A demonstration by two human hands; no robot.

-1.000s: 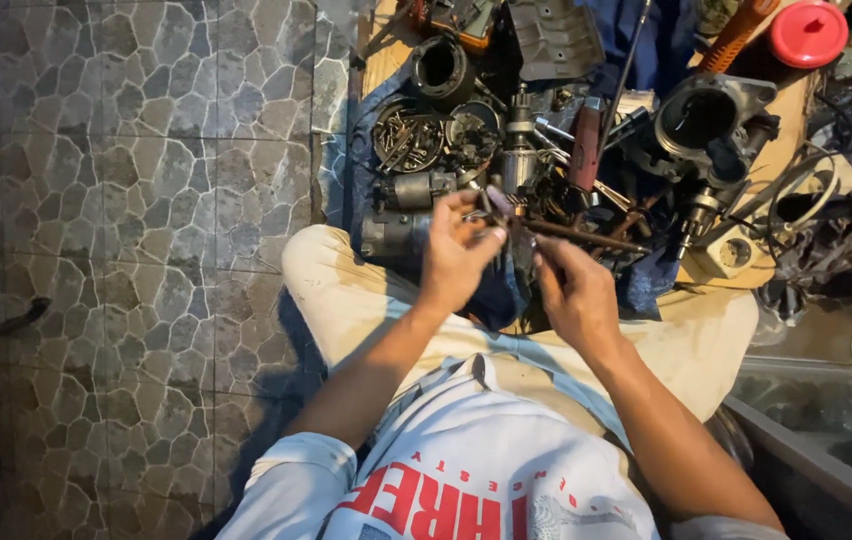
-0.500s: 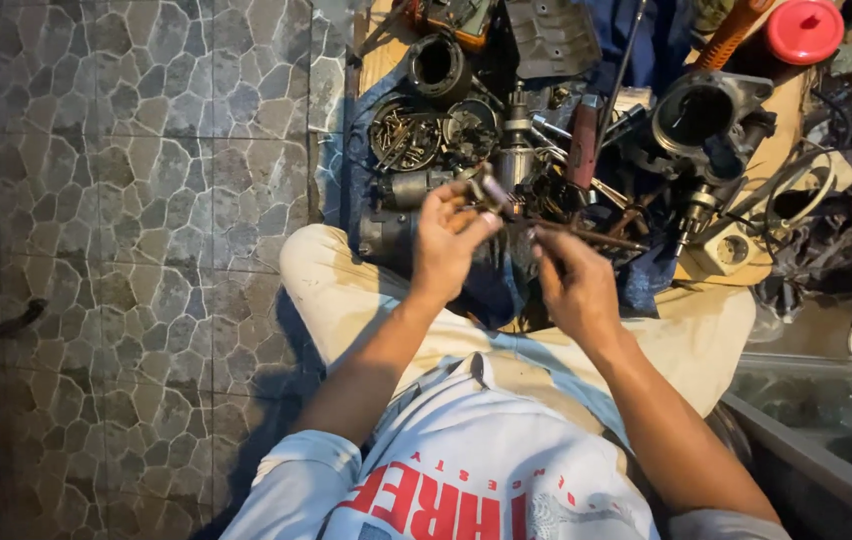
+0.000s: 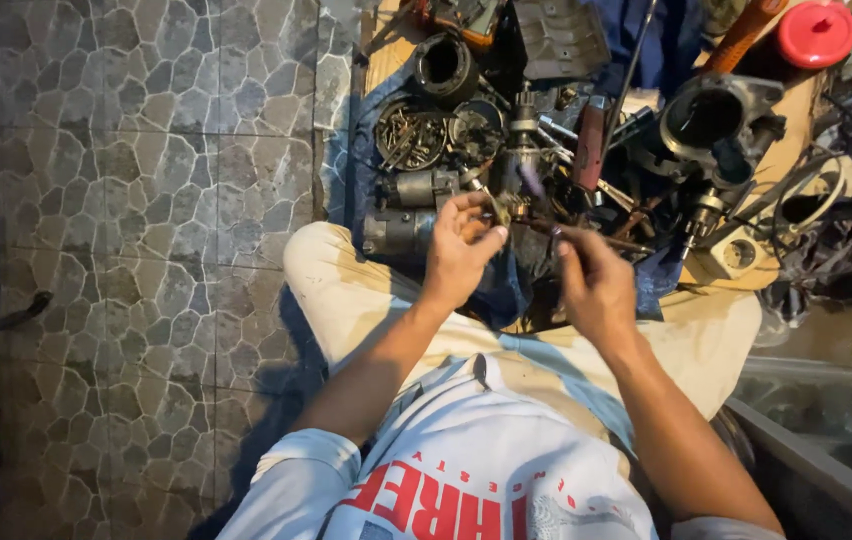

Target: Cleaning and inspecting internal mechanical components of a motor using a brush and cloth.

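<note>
I see my left hand and right hand raised over my lap, each pinching an end of a small dull metal part, thin and greasy, held between them just above the parts pile. Against half a second ago, both hands sit slightly farther apart. Beyond them lie grimy cylinders, a round tin of screws, a black ring housing, a grey cast housing and a red cap.
</note>
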